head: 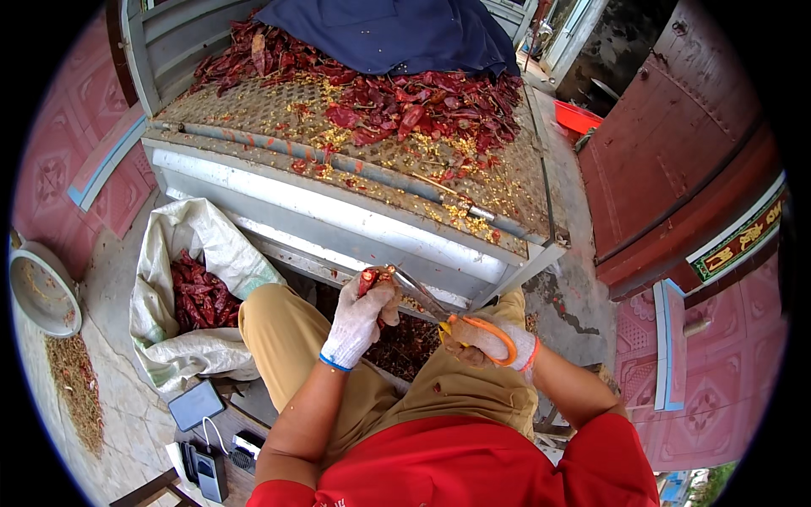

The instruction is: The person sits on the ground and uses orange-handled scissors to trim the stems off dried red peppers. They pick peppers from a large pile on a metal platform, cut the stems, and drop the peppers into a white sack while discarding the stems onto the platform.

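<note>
My left hand (355,320), in a white knit glove with a blue cuff edge, grips a few dried red chili peppers (367,281). Some of their upper ends look cut open and hollow. In a similar glove with an orange cuff edge, my right hand (485,345) holds scissors (500,333) with orange-and-yellow handles. The metal blades reach up and left, their tips beside the chili ends. Whether the blades touch a pepper is hard to tell. Between my knees, below the hands, lie dark red chili pieces (405,345), partly hidden by my hands and legs.
Ahead, a metal cart bed (272,120) bears heaped dried chilies (437,104), yellow seeds and a dark blue cloth (393,32). A white woven sack (161,253) of chilies stands left. A phone (196,405) and a black device (209,475) rest at lower left.
</note>
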The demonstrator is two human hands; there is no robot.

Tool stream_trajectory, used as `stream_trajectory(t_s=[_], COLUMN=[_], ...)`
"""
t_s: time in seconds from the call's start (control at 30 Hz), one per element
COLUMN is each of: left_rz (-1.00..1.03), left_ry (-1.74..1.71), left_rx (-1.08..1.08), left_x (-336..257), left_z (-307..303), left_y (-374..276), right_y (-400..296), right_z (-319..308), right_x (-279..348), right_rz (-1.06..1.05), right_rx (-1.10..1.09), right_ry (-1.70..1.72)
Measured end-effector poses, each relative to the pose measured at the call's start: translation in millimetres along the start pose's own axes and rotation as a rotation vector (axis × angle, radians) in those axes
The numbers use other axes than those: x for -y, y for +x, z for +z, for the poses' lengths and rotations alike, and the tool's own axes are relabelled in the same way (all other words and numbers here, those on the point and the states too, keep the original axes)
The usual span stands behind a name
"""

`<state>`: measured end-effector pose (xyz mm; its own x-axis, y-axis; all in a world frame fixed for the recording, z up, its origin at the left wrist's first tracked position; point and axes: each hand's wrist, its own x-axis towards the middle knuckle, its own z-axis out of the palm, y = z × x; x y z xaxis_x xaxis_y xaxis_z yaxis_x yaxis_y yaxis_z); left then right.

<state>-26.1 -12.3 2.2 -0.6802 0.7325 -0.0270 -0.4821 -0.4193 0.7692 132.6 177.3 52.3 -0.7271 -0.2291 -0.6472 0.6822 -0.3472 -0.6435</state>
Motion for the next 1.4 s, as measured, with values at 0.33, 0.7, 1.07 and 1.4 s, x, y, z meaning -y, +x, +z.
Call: stream_trajectory(t_s=[0.33,0.7,1.07,1.4], left_rz=[0.016,-0.028,-0.122,-0.103], left_ry=[-0.114,-0.197,-0.203,-0.132], left_rx=[0.086,-0.013,-0.012,-0.019], left_x=[2,10,5,7], left_z=[-3,-12,-20,-26], left_y=[3,8,9,9], right_y=[-18,-58,54,-10], right_z=[34,0,-41,-22], right_x=[8,154,273,275], right_rz=[-0.137,-0.486,-0.509,-0.756], right_rx=[-0.683,-1.133,-1.345,-1.243], right_ry=[-1.443,-1.428,-1.519,-1.289])
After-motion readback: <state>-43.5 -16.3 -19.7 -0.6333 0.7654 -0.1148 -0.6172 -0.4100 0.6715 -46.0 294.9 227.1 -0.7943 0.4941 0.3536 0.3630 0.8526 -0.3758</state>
